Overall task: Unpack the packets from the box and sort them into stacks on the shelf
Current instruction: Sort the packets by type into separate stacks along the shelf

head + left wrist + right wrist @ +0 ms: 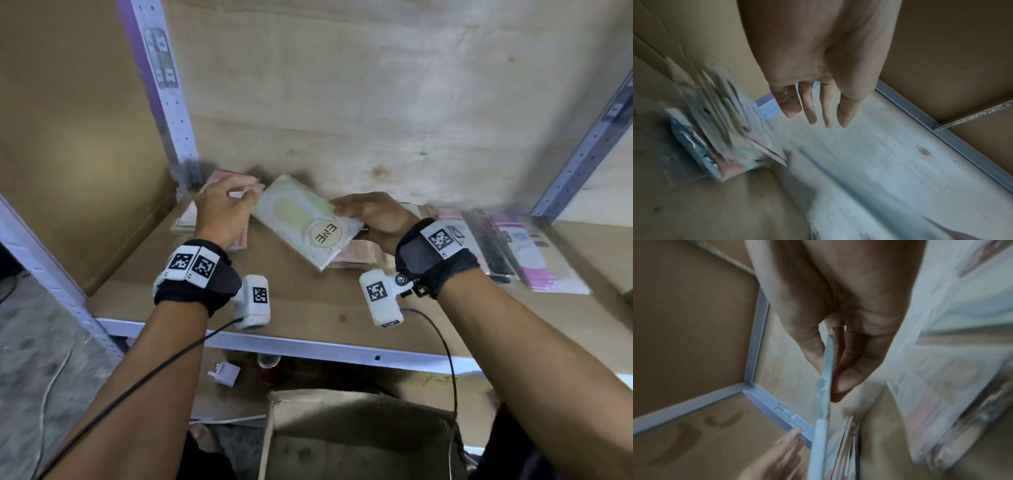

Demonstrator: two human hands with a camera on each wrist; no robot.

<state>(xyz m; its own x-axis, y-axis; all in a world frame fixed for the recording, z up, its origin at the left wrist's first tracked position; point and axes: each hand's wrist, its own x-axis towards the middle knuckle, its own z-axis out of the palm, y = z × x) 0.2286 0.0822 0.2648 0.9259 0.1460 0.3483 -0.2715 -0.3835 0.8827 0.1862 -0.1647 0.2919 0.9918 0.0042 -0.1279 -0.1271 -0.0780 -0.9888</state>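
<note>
Over the shelf's (308,305) left half, the right hand (373,219) pinched a packet (305,222) while the left hand (222,212), fingers relaxed, held nothing.

Both arms reach forward; left hand (221,212) fingers straight, relaxed, holding nothing; right hand (375,219) pinches a packet (308,221).

right hand (371,219) grip on pale green packet (306,222), left hand (222,212) over pink stack (239,240)

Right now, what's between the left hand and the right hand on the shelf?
In the head view, the pale green ENE-labelled packet spans the gap: right hand pinches it, left hand is open beside it.
</note>
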